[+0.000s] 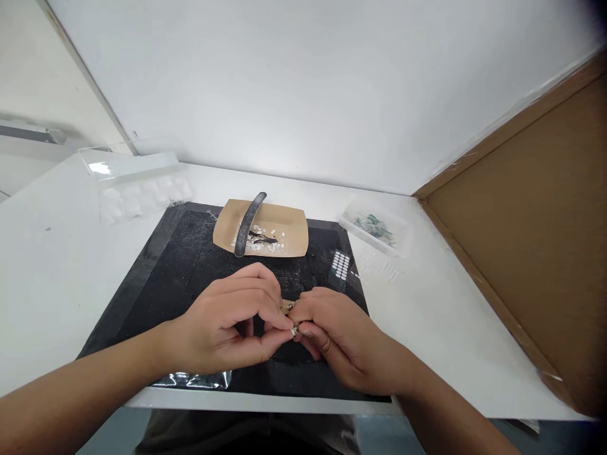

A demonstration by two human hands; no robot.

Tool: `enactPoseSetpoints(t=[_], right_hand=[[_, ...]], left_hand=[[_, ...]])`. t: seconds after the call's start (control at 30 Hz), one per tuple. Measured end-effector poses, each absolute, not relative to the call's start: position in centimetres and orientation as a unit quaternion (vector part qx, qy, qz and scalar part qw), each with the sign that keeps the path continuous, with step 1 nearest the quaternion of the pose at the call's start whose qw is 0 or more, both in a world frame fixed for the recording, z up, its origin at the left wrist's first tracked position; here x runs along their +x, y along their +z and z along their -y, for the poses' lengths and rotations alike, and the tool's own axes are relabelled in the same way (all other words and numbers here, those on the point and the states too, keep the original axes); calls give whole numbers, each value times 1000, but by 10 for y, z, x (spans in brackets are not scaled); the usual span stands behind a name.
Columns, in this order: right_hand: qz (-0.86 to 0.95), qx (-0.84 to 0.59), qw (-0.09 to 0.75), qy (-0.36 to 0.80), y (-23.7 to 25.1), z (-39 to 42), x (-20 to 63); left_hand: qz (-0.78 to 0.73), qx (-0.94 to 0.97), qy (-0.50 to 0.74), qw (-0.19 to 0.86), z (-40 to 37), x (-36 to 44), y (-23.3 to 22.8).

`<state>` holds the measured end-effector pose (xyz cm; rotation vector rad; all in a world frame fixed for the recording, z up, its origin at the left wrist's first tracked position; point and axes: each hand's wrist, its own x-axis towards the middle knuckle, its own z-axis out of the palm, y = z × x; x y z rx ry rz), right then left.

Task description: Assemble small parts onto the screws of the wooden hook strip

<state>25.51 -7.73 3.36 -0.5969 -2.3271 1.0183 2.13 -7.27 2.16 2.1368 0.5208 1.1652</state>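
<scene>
Over the black mat (156,272), my left hand (237,319) and my right hand (339,335) meet fingertip to fingertip. Both are closed in a pinch on a small shiny, whitish piece (294,330), mostly hidden by the fingers, so its kind is unclear. A bit of tan material with a metallic spot (290,307) shows just above, beside the right fingers. Beyond the hands stands a tan paper tray (294,218) holding small white bits and dark scraps. A curved black nail file (249,224) lies across that tray's left part.
At the mat's right edge lies a sheet of white oval stickers (340,265). Behind it, a white box (377,227) holds greenish clear pieces. A clear plastic case (137,186) is at back left. Clear film (194,380) lies near the front edge; a cardboard panel (531,221) stands right.
</scene>
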Motion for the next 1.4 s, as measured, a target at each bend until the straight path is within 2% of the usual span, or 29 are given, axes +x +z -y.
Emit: enactPoseSetpoints(t=[0.13,0.3,0.4,0.7,0.87,1.1,1.3,1.4], right_hand=[[856,-210,271,387,29,76,255],[834,-219,272,427,26,79,252],[822,-236,265,445,26,82,249],[847,-253,303,356,27,83,247],[843,-291,375,252,21,83,248],[846,-317,416,107,15,82,249],[858,-325,391,74,12,81,248],[856,-323,392,94,13,82,248]], left_hand=[[-189,839,434,268,71,20,19],[-165,869,441,150,69,18,15],[-182,871,439,122,71,18,14],[-184,881,430,69,71,15,13],[-189,852,474,114,65,18,17],[-217,807,471,282,72,19,6],[-228,814,469,258,73,20,3],[-236,815,461,260,72,19,5]])
